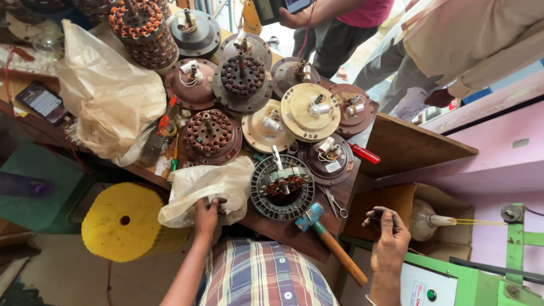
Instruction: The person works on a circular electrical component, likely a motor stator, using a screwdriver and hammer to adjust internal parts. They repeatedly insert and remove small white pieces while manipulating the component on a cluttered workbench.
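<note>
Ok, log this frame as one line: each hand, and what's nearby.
left hand: gripping white plastic bag | right hand: off bench, fingers curled, contents unclear | nearby: stator ring, hammer, workbench

Hammer (334, 242) right of plastic bag (207, 187)

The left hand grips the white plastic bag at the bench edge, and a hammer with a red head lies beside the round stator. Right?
Not quite. In the head view the hammer has a blue head, not red. The rest holds: the left hand grips the white plastic bag, and the hammer lies beside the round stator.
</note>
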